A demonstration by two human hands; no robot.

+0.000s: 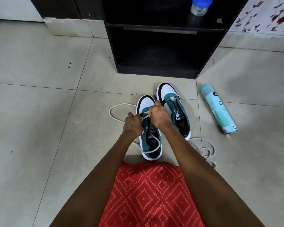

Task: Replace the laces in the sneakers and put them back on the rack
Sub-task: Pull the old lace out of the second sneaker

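- Right hand [160, 117]: fingers [152, 111] curled tight, pinching the white cord lace [145, 115] above the front eyelets.
- Left hand [132, 124]: fingers [138, 117] curled too, clamped on the same lace just beside the right hand.
- The lace trails back over the tongue of the teal, white and black left sneaker [146, 102], which stands on the grey tiled floor [39, 112]. Another stretch loops out to the left on the tiles.
- The matching right sneaker [174, 102] stands touching it alongside.
- A second white lace [203, 149] lies heaped beside the right forearm.
- A pale teal spray can [219, 110] lies farther right.
- The black wooden rack [154, 51] stands just beyond the toes.
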